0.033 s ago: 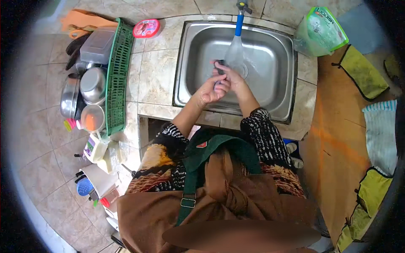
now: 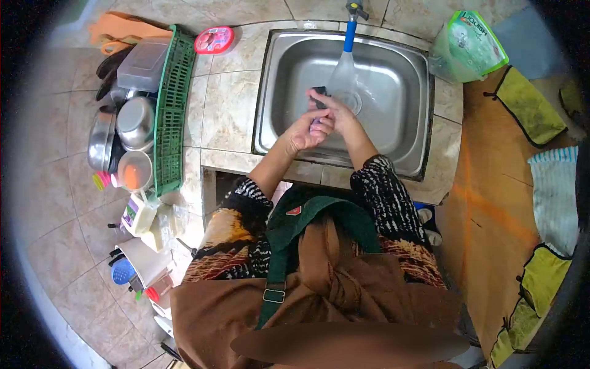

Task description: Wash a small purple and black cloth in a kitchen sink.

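Note:
Both my hands meet over the steel sink, in the water running from the blue tap. My left hand is curled around the purple lower part of a small dark object. My right hand wraps over it from the right, fingers closed on the same object. What the object is cannot be made out. My forearms in patterned sleeves reach in from below, over a brown apron with green straps.
A green dish rack on the tiled counter at the left holds steel pots, a lidded plastic box and an orange cup. A pink round dish lies behind it. A green refill pouch and cloths are at the right.

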Demonstrator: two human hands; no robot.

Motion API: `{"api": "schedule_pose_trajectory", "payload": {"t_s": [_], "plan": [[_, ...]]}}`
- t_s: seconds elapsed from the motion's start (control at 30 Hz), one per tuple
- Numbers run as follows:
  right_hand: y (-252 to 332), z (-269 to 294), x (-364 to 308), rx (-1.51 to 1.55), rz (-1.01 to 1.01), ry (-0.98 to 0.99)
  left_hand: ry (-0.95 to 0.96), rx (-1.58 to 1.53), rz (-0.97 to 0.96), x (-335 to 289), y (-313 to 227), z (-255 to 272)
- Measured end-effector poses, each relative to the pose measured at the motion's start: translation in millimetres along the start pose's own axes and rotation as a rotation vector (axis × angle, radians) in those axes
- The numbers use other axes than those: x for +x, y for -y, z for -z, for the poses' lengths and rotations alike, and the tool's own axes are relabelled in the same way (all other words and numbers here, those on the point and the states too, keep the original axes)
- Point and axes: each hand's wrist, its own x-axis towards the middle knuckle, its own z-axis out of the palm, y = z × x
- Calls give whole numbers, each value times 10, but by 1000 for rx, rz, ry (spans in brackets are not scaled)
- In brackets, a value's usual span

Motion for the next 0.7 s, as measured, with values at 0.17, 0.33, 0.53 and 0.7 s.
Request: {"api": "schedule_pose_trajectory", "payload": {"t_s": [0.17,0.33,0.53,0.7], "plan": [[-15,106,292,-158,10,45,-328,618,17,26,91,-171],[-14,8,338,-632,155,-77,-572,964,-105,53,226,-151],[-3,-203,260,-1260,268,-366,-716,1237,-207,187,258,5],[-48,-259,206,-1374,378,-423,-763,1294,-298,241,256,115]]}}
